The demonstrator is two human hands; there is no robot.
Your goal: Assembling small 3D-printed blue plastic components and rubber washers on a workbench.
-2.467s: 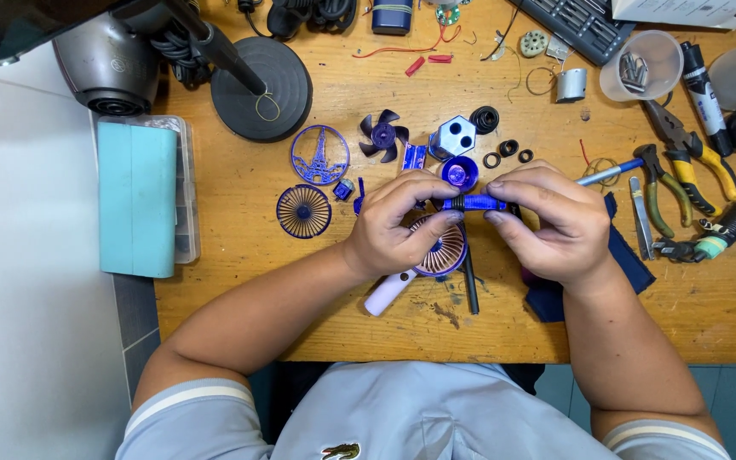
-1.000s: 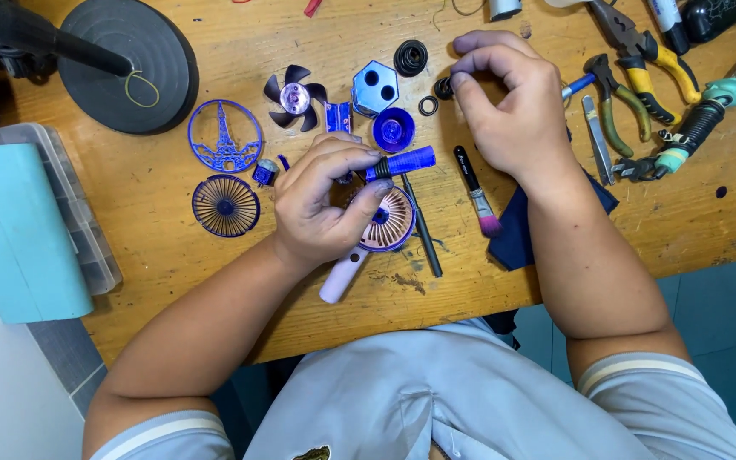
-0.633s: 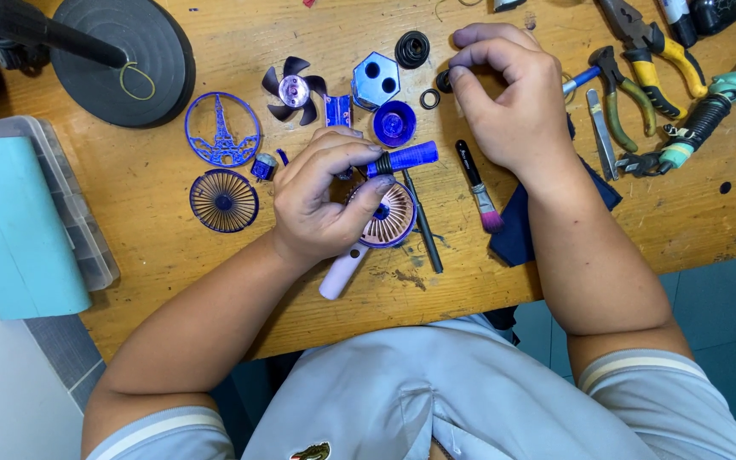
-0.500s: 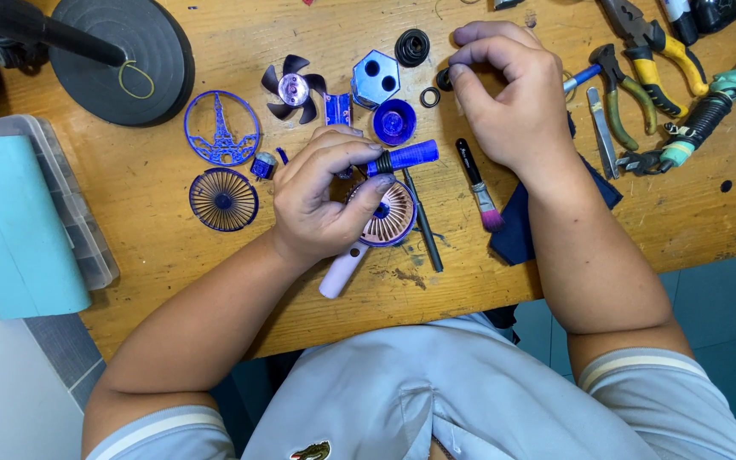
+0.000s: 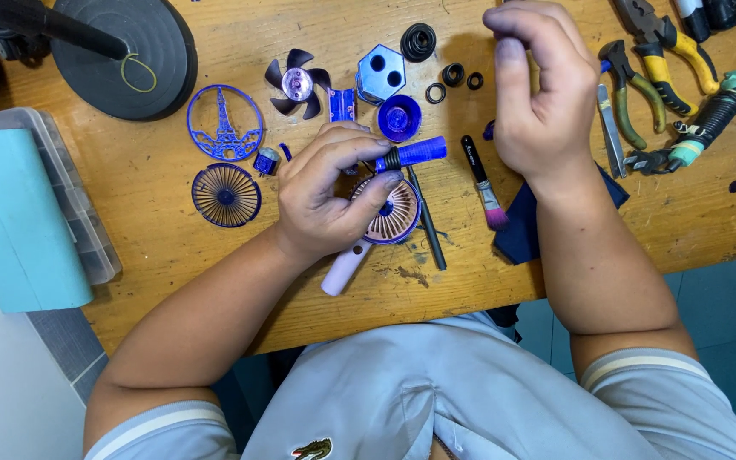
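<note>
Screwdriver [image 5: 411, 155]: a blue-handled tool gripped between thumb and fingers, held level above the fan body near the middle of the wooden bench [image 5: 172, 255].
Left hand [image 5: 327, 192]: curled closed around the black end of the screwdriver, its heel laid over the fan body.
Fan body [image 5: 389, 213]: a round, ribbed blue housing with a pale lilac handle pointing to the near left; it is partly covered by the left hand.
Right hand [image 5: 538, 102]: raised over the far right of the bench with fingers bent and pinched together; whether anything small is held cannot be told.
Brush [image 5: 483, 183]: a small black-handled brush with pink bristles, laid just right of the fan body, between the two hands.
Blue cap [image 5: 399, 117]: placed just beyond the screwdriver, beside a hexagonal silver piece [image 5: 381, 73].
Propeller [image 5: 297, 83]: dark blue blades, set left of the hexagonal piece.
Grilles: a patterned ring [image 5: 225, 123] and a ribbed round grille [image 5: 227, 195], laid to the left of the left hand.
Black rings [image 5: 453, 75]: several are scattered at the far side, near the right hand.
Pliers [image 5: 666, 60]: yellow-handled, kept with other tools at the far right.
</note>
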